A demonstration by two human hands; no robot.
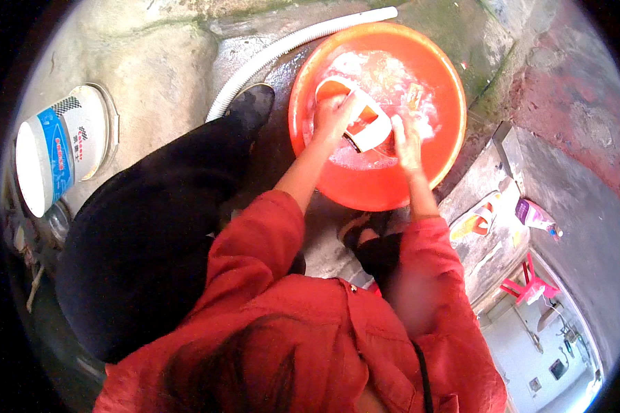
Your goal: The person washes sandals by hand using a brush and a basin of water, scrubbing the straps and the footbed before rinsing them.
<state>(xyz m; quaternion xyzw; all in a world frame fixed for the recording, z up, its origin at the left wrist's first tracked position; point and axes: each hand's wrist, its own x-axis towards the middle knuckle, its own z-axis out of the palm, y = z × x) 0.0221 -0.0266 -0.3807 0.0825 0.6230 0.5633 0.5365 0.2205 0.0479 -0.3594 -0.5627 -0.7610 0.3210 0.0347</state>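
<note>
An orange plastic basin (pixel 361 188) with sudsy water stands on the wet ground before me. Over the water my left hand (pixel 336 113) grips a white and orange slipper (pixel 374 134), its fingers around the left part of it. My right hand (pixel 407 137) is at the slipper's right side with fingers extended; whether it holds anything is hard to make out. A small yellowish object (pixel 414 95), too blurred to name, lies in the suds beyond my right hand.
A white corrugated hose (pixel 268 57) curves around the basin's far left side. At the left a white and blue bucket (pixel 62 149) lies tipped. To the right, another slipper (pixel 475 219) rests on a concrete ledge near a purple-labelled bottle (pixel 535 214). A pink stool (pixel 532 286) stands farther off.
</note>
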